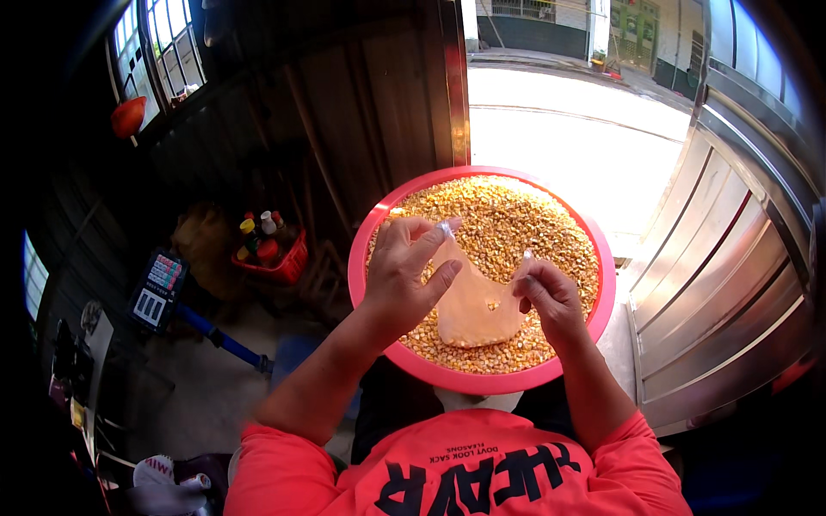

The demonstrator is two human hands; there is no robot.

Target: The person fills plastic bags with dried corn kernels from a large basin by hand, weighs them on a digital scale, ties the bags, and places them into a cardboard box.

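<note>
A clear plastic bag (471,301) hangs between my two hands, low over a wide pink basin (608,284) of yellow corn kernels (508,202). My left hand (403,273) has one upper corner of the bag at its fingertips, with the thumb standing apart. On the other side, my right hand (551,297) pinches the opposite upper corner between thumb and fingers. The bag's lower part rests on the corn, and a few kernels show at its middle. How much it holds inside, I cannot tell.
To the left, a digital scale display (158,290) stands on a blue post (219,337). Behind it sits a red basket (288,262) of bottles. A metal door (718,267) stands at the right, beside a bright doorway. A dark wall (370,103) rises behind the basin.
</note>
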